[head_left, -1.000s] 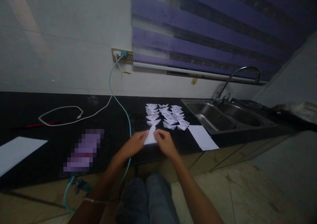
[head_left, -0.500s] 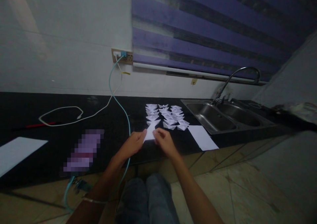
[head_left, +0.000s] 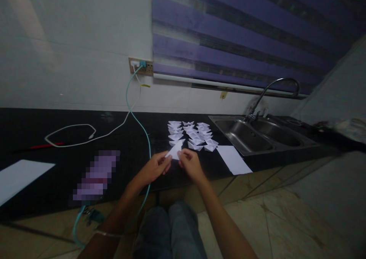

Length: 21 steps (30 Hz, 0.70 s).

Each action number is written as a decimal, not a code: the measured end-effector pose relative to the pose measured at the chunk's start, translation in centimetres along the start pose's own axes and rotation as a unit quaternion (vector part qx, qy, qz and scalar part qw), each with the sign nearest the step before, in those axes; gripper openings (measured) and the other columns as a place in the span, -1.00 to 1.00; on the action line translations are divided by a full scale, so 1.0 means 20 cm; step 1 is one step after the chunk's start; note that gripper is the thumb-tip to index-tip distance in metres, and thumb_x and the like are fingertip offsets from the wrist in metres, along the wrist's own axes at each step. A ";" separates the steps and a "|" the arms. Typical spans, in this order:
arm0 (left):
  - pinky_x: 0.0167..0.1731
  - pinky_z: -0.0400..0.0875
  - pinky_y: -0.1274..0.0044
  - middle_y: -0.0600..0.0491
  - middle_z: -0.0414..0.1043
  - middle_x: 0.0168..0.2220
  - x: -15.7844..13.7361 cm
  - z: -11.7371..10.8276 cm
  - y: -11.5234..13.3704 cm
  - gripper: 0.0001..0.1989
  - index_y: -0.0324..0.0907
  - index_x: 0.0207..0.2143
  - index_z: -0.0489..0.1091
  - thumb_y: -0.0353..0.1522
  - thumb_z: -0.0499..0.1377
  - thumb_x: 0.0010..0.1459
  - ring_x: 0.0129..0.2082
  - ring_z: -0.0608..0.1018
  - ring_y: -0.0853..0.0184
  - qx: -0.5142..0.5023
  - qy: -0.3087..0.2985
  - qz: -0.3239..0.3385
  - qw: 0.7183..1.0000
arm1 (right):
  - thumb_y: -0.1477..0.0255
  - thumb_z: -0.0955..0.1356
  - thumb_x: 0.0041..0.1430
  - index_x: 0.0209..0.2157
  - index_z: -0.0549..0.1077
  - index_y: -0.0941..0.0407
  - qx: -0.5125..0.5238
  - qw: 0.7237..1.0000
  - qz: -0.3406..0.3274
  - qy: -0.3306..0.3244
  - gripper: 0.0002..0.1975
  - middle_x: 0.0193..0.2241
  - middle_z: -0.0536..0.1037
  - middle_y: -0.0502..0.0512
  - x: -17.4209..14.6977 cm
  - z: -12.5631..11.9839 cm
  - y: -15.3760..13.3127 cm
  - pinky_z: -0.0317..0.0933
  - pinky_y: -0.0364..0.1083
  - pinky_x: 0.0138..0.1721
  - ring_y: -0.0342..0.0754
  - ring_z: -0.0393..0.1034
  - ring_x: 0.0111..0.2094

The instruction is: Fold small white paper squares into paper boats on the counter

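A folded piece of white paper [head_left: 175, 151] is held up between my hands, above the front part of the black counter. My left hand [head_left: 156, 166] pinches its left side, thumb on top and fingers curled beneath. On the right edge, my right hand [head_left: 189, 161] grips it between thumb and bent fingers. Just beyond the piece stand several white paper boats [head_left: 197, 135], set in three columns. To the right of them, a stack of white paper [head_left: 234, 160] lies flat by the sink.
The steel double sink [head_left: 243, 135] with its curved faucet [head_left: 274, 81] is at the right. A teal cable [head_left: 147, 137] crosses the counter beside my left arm. A white cable [head_left: 71, 126], a red pen-like object [head_left: 47, 145], a pixelated purple object [head_left: 97, 175] and more white paper [head_left: 23, 179] lie at the left.
The folded paper has turned and tilted in my hands, now showing a pointed corner toward the upper right. My left hand has shifted its hold, its fingers now curled under the paper.
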<state>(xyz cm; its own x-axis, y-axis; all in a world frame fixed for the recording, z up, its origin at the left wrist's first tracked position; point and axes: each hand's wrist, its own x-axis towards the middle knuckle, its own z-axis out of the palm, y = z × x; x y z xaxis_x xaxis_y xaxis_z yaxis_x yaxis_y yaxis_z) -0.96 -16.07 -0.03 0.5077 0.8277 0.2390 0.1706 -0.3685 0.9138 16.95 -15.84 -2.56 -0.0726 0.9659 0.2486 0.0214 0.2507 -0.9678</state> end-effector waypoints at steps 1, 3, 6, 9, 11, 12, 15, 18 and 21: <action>-0.54 0.17 0.58 0.18 0.23 -0.63 0.00 0.00 0.00 -0.54 -0.20 -0.47 0.28 -0.07 -0.09 0.33 -0.62 0.28 0.45 0.015 0.004 -0.001 1.000 | 0.15 0.35 0.18 -0.50 0.34 0.14 0.001 1.000 0.000 -0.001 -0.64 -0.64 0.30 -0.08 0.00 0.00 0.00 0.01 -0.21 -0.56 -0.22 0.15 -0.61; -0.51 0.18 0.57 0.16 0.22 -0.64 0.00 0.00 0.00 -0.48 -0.19 -0.55 0.24 -0.07 -0.14 0.35 -0.61 0.29 0.44 0.044 0.009 0.001 0.999 | 0.15 0.36 0.17 -0.48 0.34 0.14 0.006 1.000 0.003 -0.002 -0.65 -0.63 0.31 -0.08 0.00 0.00 0.00 0.03 -0.21 -0.56 -0.22 0.17 -0.60; -0.52 0.16 0.57 0.16 0.21 -0.64 0.00 -0.01 -0.01 -0.47 -0.18 -0.59 0.20 -0.08 -0.16 0.36 -0.61 0.29 0.44 0.094 0.028 -0.005 0.995 | 0.15 0.39 0.12 -0.39 0.34 0.11 0.029 0.998 0.008 0.050 -0.69 -0.59 0.31 -0.10 0.02 0.00 0.01 0.05 -0.21 -0.57 -0.21 0.17 -0.59; -0.54 0.14 0.56 0.16 0.21 -0.61 0.01 -0.01 -0.04 -0.51 -0.17 -0.55 0.23 -0.12 -0.13 0.35 -0.59 0.28 0.41 0.145 0.074 -0.002 0.987 | 0.12 0.40 0.09 -0.43 0.24 0.07 0.047 0.992 0.011 0.118 -0.64 -0.64 0.20 -0.16 0.03 0.00 0.02 0.00 -0.22 -0.62 -0.22 0.07 -0.64; -0.49 0.19 0.56 0.12 0.27 -0.54 0.02 0.00 -0.05 -0.56 -0.18 -0.52 0.29 -0.15 -0.08 0.34 -0.52 0.33 0.39 0.171 0.098 0.027 0.980 | 0.10 0.38 0.12 -0.50 0.21 0.08 0.036 0.996 0.006 0.080 -0.61 -0.65 0.17 -0.16 0.02 0.00 0.01 -0.01 -0.21 -0.62 -0.22 0.06 -0.63; -0.45 0.22 0.56 0.10 0.30 -0.49 0.02 0.00 -0.05 -0.59 -0.18 -0.51 0.32 -0.17 -0.04 0.32 -0.47 0.35 0.38 0.178 0.097 0.046 0.978 | 0.10 0.37 0.14 -0.51 0.23 0.09 0.026 0.999 0.004 0.039 -0.60 -0.64 0.18 -0.14 0.01 0.01 0.00 0.00 -0.21 -0.61 -0.22 0.07 -0.62; -0.34 0.29 0.55 0.05 0.35 -0.35 0.02 0.01 -0.04 -0.63 -0.19 -0.51 0.37 -0.20 0.02 0.29 -0.36 0.40 0.37 0.165 0.042 0.093 0.981 | 0.08 0.32 0.20 -0.49 0.35 0.12 0.000 0.998 0.013 -0.060 -0.60 -0.62 0.27 -0.08 -0.01 0.01 -0.03 0.03 -0.20 -0.58 -0.21 0.14 -0.60; -0.28 0.32 0.54 0.03 0.36 -0.26 0.01 0.00 -0.02 -0.64 -0.20 -0.51 0.37 -0.17 0.09 0.25 -0.28 0.42 0.35 0.114 -0.010 0.101 0.988 | 0.09 0.34 0.18 -0.45 0.38 0.14 0.002 0.997 0.016 -0.077 -0.62 -0.60 0.32 -0.07 -0.01 0.02 -0.05 0.03 -0.20 -0.59 -0.21 0.16 -0.61; -0.28 0.33 0.53 0.04 0.35 -0.29 0.01 -0.01 -0.02 -0.63 -0.19 -0.46 0.34 -0.11 0.07 0.26 -0.29 0.41 0.35 0.044 -0.033 0.070 0.996 | 0.13 0.36 0.16 -0.45 0.36 0.14 0.017 0.996 0.022 -0.089 -0.65 -0.60 0.33 -0.08 -0.01 0.02 -0.06 0.04 -0.21 -0.58 -0.22 0.17 -0.61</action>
<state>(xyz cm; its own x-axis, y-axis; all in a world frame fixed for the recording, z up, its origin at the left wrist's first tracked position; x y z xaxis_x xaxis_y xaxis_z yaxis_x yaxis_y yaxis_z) -1.04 -15.66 -0.35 0.5851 0.7378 0.3367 0.1667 -0.5157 0.8404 16.58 -16.39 -1.47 -0.2483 0.9481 0.1987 -0.0059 0.2036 -0.9790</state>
